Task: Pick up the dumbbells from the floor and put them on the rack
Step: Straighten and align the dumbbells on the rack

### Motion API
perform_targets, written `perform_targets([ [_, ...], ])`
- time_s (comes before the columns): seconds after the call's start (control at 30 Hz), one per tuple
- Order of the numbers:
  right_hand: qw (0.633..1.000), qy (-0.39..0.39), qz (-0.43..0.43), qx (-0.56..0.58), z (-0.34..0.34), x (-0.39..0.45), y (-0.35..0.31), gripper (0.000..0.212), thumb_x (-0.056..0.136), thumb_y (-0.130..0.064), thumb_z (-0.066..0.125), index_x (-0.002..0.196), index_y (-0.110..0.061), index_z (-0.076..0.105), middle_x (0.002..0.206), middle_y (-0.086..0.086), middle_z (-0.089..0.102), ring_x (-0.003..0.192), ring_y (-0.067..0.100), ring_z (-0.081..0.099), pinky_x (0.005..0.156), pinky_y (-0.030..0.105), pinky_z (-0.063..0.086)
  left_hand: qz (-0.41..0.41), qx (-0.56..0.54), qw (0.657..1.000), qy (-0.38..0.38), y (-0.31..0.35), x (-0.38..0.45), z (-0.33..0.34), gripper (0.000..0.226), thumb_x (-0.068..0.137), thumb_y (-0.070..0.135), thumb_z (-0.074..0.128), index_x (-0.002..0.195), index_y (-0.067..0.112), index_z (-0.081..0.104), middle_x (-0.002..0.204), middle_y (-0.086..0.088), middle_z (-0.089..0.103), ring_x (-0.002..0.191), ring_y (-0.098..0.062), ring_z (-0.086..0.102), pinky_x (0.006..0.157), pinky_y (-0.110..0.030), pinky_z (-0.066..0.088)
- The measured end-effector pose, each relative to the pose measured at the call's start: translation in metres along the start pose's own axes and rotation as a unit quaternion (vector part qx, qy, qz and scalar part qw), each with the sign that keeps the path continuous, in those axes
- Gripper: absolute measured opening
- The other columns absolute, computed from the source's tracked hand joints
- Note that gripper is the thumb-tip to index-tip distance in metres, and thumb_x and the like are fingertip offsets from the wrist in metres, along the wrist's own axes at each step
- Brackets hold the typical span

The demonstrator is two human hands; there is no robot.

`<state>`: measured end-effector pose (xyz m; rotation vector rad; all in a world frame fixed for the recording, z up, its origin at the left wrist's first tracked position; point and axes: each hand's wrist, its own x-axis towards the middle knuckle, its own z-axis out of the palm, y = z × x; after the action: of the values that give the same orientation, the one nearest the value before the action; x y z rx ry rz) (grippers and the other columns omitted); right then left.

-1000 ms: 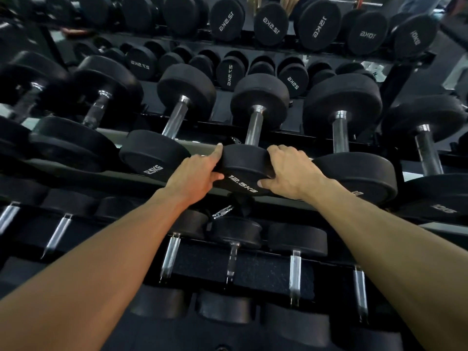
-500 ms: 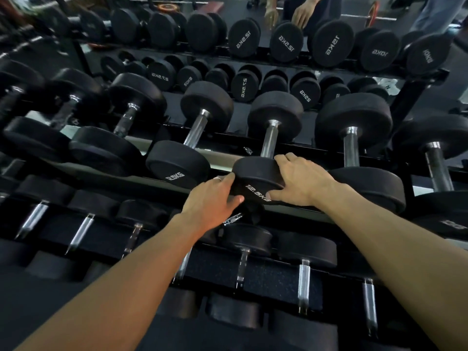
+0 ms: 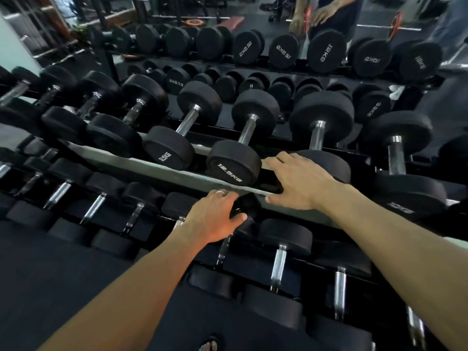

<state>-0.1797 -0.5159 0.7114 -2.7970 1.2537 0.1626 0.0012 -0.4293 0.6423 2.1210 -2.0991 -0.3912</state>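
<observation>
Both of your hands have come off the near head of the 12.5 kg dumbbell (image 3: pixel 234 164), which they flanked a second ago; it now sits untouched on the upper shelf of the rack (image 3: pixel 162 171), its chrome handle running away from you toward 12 o'clock and its far head resting at the back rail. Your left hand (image 3: pixel 215 219) has dropped to about 6 o'clock of that head, below the shelf's grey front lip, with the fingers loosely curled, holding nothing, and a ring visible on one finger. Your right hand (image 3: pixel 298 183) lies at 3 o'clock of the head, palm down, fingers spread and nearly straight, with the fingertips at the front lip beside the dumbbell; whether they press on the rail you cannot tell. At 9 o'clock of the placed dumbbell stands a matching dumbbell (image 3: pixel 168 153), close beside it but apart; at 3 o'clock, partly behind your right hand, stands a larger dumbbell (image 3: pixel 321 117). A lower shelf (image 3: pixel 141 224) of smaller weights runs beneath your forearms. At 12 o'clock a mirror (image 3: pixel 253 21) reflects the rack and a standing person (image 3: pixel 336 11).
</observation>
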Motion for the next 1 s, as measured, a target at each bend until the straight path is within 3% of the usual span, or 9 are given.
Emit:
perform_targets([
  [0.17,1.0,0.005,-0.006,-0.007,-0.01,-0.046,0.029,0.083,0.082,-0.057,0.067,0.148,-0.02,0.032,0.139,0.006,0.048,0.129,0.028,0.046,0.107,0.039,0.038,-0.013,-0.023,1.0,-0.002,0.049,-0.018,0.004,0.061,0.091,0.051,0.051,0.142,0.018,0.04,0.14,-0.004,0.048,0.132,-0.022,0.041,0.101,-0.041,0.044],
  [0.33,1.0,0.0,0.028,-0.005,-0.012,-0.084,0.056,0.087,0.081,-0.057,0.067,0.15,-0.019,0.03,0.145,0.005,0.043,0.134,0.028,0.042,0.108,0.041,0.039,-0.004,-0.039,0.999,-0.008,0.087,-0.018,0.016,0.056,0.088,0.051,0.053,0.134,0.019,0.046,0.124,-0.002,0.055,0.122,-0.022,0.048,0.095,-0.041,0.046],
  [0.53,0.996,-0.027,0.083,-0.002,-0.002,-0.117,0.085,0.09,0.08,-0.056,0.068,0.152,-0.021,0.026,0.147,0.004,0.039,0.135,0.027,0.04,0.109,0.042,0.038,0.035,-0.075,0.997,0.0,0.124,-0.003,0.035,0.063,0.09,0.05,0.054,0.141,0.016,0.041,0.135,-0.005,0.051,0.127,-0.022,0.045,0.101,-0.042,0.043],
  [0.8,0.991,-0.035,0.126,0.005,0.006,-0.175,0.13,0.088,0.082,-0.056,0.067,0.152,-0.02,0.028,0.146,0.003,0.04,0.135,0.027,0.04,0.108,0.041,0.04,0.069,-0.067,0.995,-0.025,0.187,-0.001,0.057,0.06,0.09,0.048,0.053,0.14,0.019,0.041,0.134,-0.002,0.051,0.126,-0.02,0.046,0.099,-0.039,0.044],
  [1.0,0.991,-0.029,0.127,0.019,0.011,-0.215,0.185,0.086,0.083,-0.054,0.067,0.151,-0.019,0.028,0.147,0.002,0.039,0.135,0.026,0.041,0.108,0.04,0.04,0.074,-0.057,0.995,-0.026,0.25,0.008,0.073,0.062,0.09,0.051,0.053,0.142,0.021,0.038,0.14,0.0,0.047,0.131,-0.017,0.043,0.102,-0.038,0.043],
])
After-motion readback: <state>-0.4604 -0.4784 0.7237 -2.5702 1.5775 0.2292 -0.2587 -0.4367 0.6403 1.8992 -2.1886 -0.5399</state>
